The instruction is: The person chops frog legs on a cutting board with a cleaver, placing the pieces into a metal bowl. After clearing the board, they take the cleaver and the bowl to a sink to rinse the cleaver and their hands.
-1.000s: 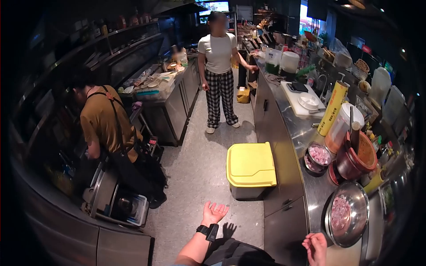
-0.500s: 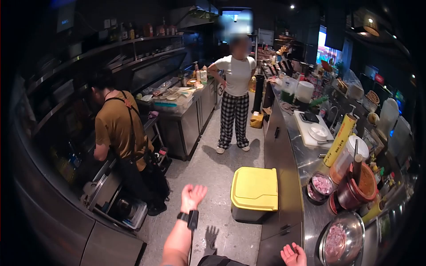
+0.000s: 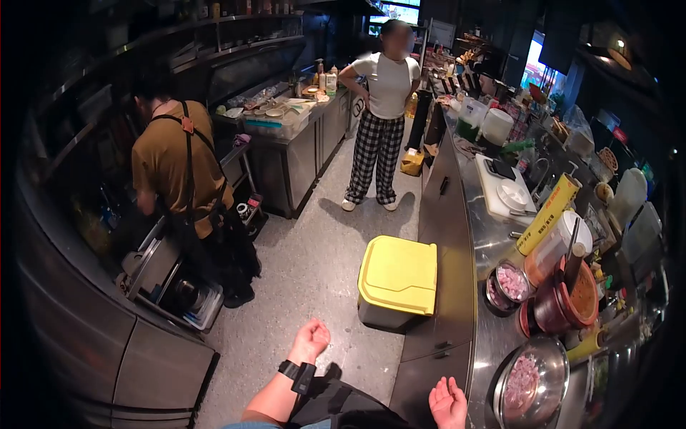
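My left hand (image 3: 310, 339) is raised over the floor, palm up, its fingers loosely curled and nothing in it. A black band with a small device (image 3: 303, 377) is on that wrist. Low in the view, my right hand (image 3: 448, 404) is palm up with its fingers partly spread and empty, beside the steel counter (image 3: 486, 357). To its right, a steel bowl (image 3: 559, 372) holds chopped pink meat (image 3: 522, 382). Neither hand touches an object. In front of them stands a bin with a yellow lid (image 3: 398, 275).
One person (image 3: 386, 86) stands in the aisle facing this way. Another person (image 3: 175, 157) works at the left, back turned. The right counter holds a small meat bowl (image 3: 511, 282), a red pot (image 3: 561, 304), a yellow box (image 3: 549, 214) and a white board (image 3: 493, 182).
The view has shifted, so the people and bin appear higher and further left. My left hand is lower in view with its fingers more curled. My right hand appears further left.
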Tool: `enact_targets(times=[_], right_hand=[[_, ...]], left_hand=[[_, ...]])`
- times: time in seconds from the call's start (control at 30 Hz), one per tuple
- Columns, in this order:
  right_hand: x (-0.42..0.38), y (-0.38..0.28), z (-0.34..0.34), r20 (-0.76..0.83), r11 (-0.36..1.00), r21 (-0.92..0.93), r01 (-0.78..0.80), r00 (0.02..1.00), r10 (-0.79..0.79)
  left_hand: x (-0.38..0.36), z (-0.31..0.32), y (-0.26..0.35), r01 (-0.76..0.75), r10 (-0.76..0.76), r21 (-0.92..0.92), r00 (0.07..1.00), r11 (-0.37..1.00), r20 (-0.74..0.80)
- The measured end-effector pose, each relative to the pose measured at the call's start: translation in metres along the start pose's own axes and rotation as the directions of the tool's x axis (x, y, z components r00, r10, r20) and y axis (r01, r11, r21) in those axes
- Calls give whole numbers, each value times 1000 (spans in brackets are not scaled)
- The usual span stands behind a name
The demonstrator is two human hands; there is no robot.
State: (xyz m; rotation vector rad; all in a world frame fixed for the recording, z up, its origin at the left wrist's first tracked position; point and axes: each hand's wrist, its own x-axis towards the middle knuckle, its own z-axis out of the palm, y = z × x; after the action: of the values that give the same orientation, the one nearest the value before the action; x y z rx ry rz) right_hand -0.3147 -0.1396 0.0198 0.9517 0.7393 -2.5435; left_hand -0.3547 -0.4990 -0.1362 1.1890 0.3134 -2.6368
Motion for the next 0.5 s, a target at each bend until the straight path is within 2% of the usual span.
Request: enact_targets(times=[0.1,0.2,0.27,0.33,0.5], right_hand=[[13,-3,-8,26,999,17,-36,999,35],[10,-3,-4,26,1000,7,-9,1000,9],[-1,-3,2,49,999,9,45,998,-46],[5,-4,-9,78,1000,31,-7,997,5],[6,-2,-13,70,995,83,-58,996,53]], left_hand=[[-18,19,-23,-10,11,15,999,1000,-47],[-16,32,-22,-64,57,109,997,992,60],[-14,32,-26,-83,79,143,996,986,37],[-6,29,-25,-73,64,168,996,983,61],[-14,22,-31,-29,37,172,998,985,-44]])
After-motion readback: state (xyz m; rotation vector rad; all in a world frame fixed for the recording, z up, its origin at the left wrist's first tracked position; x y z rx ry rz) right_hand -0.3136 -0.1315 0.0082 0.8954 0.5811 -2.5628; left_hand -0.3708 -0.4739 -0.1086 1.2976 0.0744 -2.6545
